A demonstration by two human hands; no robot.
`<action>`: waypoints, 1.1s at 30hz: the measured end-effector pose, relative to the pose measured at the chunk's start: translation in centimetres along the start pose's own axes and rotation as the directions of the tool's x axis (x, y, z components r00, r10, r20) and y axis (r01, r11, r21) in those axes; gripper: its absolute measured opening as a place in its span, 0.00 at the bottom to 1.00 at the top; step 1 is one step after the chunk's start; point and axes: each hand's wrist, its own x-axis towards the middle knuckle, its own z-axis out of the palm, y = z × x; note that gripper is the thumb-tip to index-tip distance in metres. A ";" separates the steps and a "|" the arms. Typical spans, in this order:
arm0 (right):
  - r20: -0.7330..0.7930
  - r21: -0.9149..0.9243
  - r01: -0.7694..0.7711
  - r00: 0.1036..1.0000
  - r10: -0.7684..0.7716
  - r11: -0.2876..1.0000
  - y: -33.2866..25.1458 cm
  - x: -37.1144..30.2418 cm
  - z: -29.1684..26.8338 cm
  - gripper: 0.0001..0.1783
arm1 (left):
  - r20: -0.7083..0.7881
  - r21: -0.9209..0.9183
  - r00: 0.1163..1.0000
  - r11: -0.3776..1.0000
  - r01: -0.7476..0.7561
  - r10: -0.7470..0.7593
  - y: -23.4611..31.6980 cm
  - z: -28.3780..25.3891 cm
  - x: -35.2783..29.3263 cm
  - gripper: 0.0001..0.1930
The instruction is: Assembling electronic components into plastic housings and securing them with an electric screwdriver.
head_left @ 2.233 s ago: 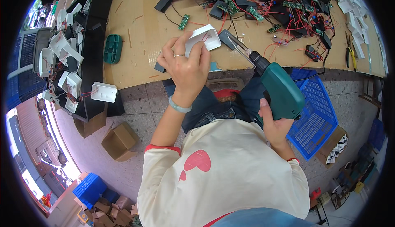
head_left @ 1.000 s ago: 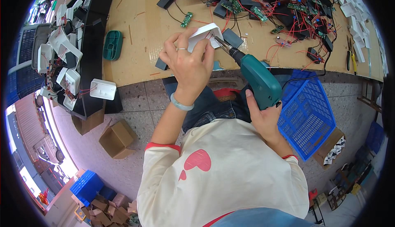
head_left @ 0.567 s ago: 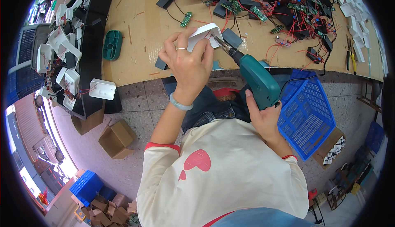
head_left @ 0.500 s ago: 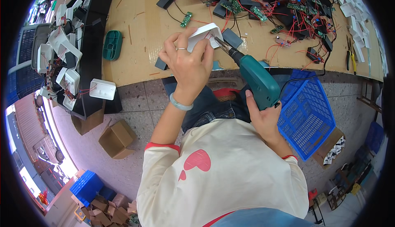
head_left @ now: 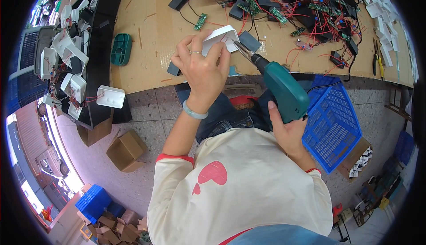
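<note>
My left hand (head_left: 203, 71) pinches a small white plastic housing (head_left: 227, 32) over the near edge of the table, its open side toward the right. Thin reddish wires show inside it. In my right hand (head_left: 290, 136) is a green soldering gun (head_left: 286, 91), gripped at its rear end. Its metal tip points up and left, right at the housing's right side; whether it touches cannot be made out. A dark flat block (head_left: 250, 41) lies on the table just beyond the tip. Another dark block (head_left: 173, 69) sits left of my left wrist.
Tangled red wires, green circuit boards (head_left: 278, 15) and black boxes cover the far right of the cardboard-topped table (head_left: 155, 74). A green divided tray (head_left: 121, 49), wired white housings (head_left: 111, 96), pliers (head_left: 378, 63) and a blue basket (head_left: 333, 125) stand around. The gun's cord runs right.
The soldering gun and my right hand have shifted slightly right, and the tip has drawn a little toward the housing's outer edge. My left hand and the housing stay almost still.
</note>
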 end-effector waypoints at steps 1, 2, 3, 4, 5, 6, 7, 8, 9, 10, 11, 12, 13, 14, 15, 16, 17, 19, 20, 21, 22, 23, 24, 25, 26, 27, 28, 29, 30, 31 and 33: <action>-0.001 0.000 0.000 1.000 0.000 1.000 0.0 -0.2 -0.1 0.13 | -0.001 -0.001 1.000 1.000 -0.002 0.002 0.0 -0.1 0.1 0.05; -0.015 0.042 0.013 1.000 -0.013 0.999 0.2 -0.4 -0.2 0.15 | -0.001 -0.002 1.000 1.000 -0.003 0.003 0.0 -0.1 0.1 0.05; -0.031 0.085 0.027 0.999 -0.025 0.996 0.5 -0.6 -0.3 0.16 | 0.001 -0.001 1.000 1.000 -0.006 0.006 0.0 -0.1 0.1 0.05; -0.032 0.085 0.027 0.999 -0.024 0.996 0.7 -0.7 -0.5 0.16 | 0.003 0.000 1.000 1.000 -0.009 0.009 0.0 -0.1 0.1 0.05; -0.067 0.081 0.045 0.997 -0.040 0.996 1.0 -0.8 -0.7 0.15 | 0.003 0.000 1.000 1.000 -0.010 0.010 -0.1 -0.1 0.1 0.05; -0.102 0.075 0.062 0.993 -0.055 0.995 1.1 -0.9 -0.8 0.15 | 0.010 -0.016 1.000 1.000 -0.013 0.013 -0.1 -0.1 0.1 0.04; -0.104 0.076 0.062 0.993 -0.054 0.995 1.3 -1.0 -0.9 0.15 | 0.016 -0.031 1.000 0.999 -0.015 0.015 -0.1 -0.1 0.1 0.04; -0.130 0.093 0.063 0.990 -0.051 0.994 1.4 -1.0 -0.9 0.15 | 0.017 -0.031 1.000 0.999 -0.017 0.017 -0.1 -0.1 0.1 0.04; -0.155 0.109 0.064 0.987 -0.046 0.992 1.5 -1.1 -0.9 0.15 | 0.018 -0.028 1.000 1.000 -0.014 0.014 0.0 -0.1 0.1 0.04; -0.157 0.110 0.064 0.987 -0.046 0.992 1.5 -1.1 -1.1 0.15 | 0.019 -0.026 1.000 1.000 -0.011 0.011 0.0 -0.1 0.1 0.04; -0.147 0.099 0.056 0.988 -0.041 0.994 1.4 -1.1 -1.3 0.15 | 0.019 -0.026 1.000 1.000 -0.012 0.013 0.0 -0.1 0.1 0.04; -0.137 0.088 0.049 0.990 -0.036 0.995 1.4 -1.1 -1.4 0.15 | 0.020 -0.028 1.000 1.000 -0.013 0.013 0.0 -0.1 0.2 0.04; -0.138 0.090 0.049 0.990 -0.036 0.995 1.5 -1.1 -1.4 0.15 | 0.021 -0.030 1.000 0.999 -0.013 0.013 0.1 -0.2 0.2 0.04; -0.144 0.097 0.067 0.988 -0.052 0.993 1.7 -1.1 -1.3 0.16 | 0.021 -0.029 1.000 0.999 -0.015 0.015 0.1 -0.2 0.2 0.04; -0.149 0.103 0.084 0.986 -0.068 0.991 1.8 -1.2 -1.3 0.16 | 0.024 -0.029 1.000 1.000 -0.009 0.010 0.1 -0.2 0.2 0.04; -0.150 0.104 0.083 0.986 -0.067 0.991 1.8 -1.2 -1.3 0.16 | 0.027 -0.028 1.000 1.000 -0.003 0.004 0.1 -0.2 0.3 0.04; -0.148 0.100 0.093 0.986 -0.078 0.991 1.7 -1.2 -1.3 0.17 | 0.027 -0.027 1.000 1.000 -0.004 0.005 0.1 -0.2 0.3 0.04; -0.147 0.096 0.102 0.985 -0.087 0.990 1.7 -1.2 -1.3 0.18 | 0.032 -0.023 0.999 1.000 0.004 -0.004 0.1 -0.2 0.3 0.04; -0.152 0.109 0.100 0.985 -0.083 0.989 1.8 -1.3 -1.3 0.18 | 0.033 -0.022 0.999 1.000 0.003 -0.003 0.1 -0.3 0.3 0.04; -0.157 0.121 0.099 0.984 -0.079 0.988 1.8 -1.3 -1.3 0.18 | 0.028 -0.022 1.000 1.000 0.008 -0.007 0.1 -0.3 0.3 0.04; -0.157 0.122 0.099 0.984 -0.079 0.988 1.8 -1.3 -1.3 0.18 | 0.022 -0.022 1.000 1.000 0.012 -0.011 0.1 -0.4 0.3 0.04; -0.143 0.130 0.092 0.987 -0.073 0.987 1.7 -1.3 -1.3 0.18 | 0.023 -0.022 1.000 1.000 0.012 -0.011 0.1 -0.4 0.3 0.04; -0.130 0.137 0.084 0.989 -0.066 0.987 1.7 -1.3 -1.3 0.18 | 0.023 -0.029 1.000 0.999 0.019 -0.018 0.1 -0.4 0.3 0.04; -0.129 0.137 0.083 0.989 -0.065 0.987 1.7 -1.3 -1.2 0.18 | 0.023 -0.037 0.999 0.999 0.026 -0.026 0.1 -0.4 0.3 0.04; -0.102 0.119 0.084 0.992 -0.072 0.989 1.6 -1.1 -1.0 0.16 | 0.023 -0.037 0.999 0.999 0.027 -0.026 0.0 -0.4 0.3 0.04; -0.074 0.100 0.086 0.994 -0.079 0.991 1.5 -0.9 -0.8 0.15 | 0.020 -0.039 1.000 0.999 0.023 -0.022 0.0 -0.4 0.3 0.04; -0.074 0.099 0.086 0.994 -0.079 0.991 1.5 -0.8 -0.6 0.15 | 0.017 -0.042 1.000 0.999 0.019 -0.018 0.0 -0.4 0.3 0.04; -0.034 0.096 0.062 0.998 -0.059 0.993 1.4 -0.6 -0.4 0.15 | 0.017 -0.042 1.000 0.999 0.019 -0.018 -0.1 -0.4 0.4 0.04; 0.006 0.093 0.038 0.999 -0.039 0.995 1.3 -0.4 -0.2 0.14 | 0.021 -0.044 1.000 0.999 0.017 -0.016 -0.1 -0.4 0.4 0.04; 0.006 0.092 0.038 0.999 -0.039 0.995 1.4 -0.1 0.1 0.14 | 0.025 -0.045 1.000 0.999 0.016 -0.015 -0.1 -0.4 0.4 0.04; -0.066 -0.004 0.184 0.981 -0.184 0.983 1.8 0.5 0.9 0.14 | 0.032 -0.044 0.999 0.999 0.013 -0.011 -0.1 -0.5 0.4 0.05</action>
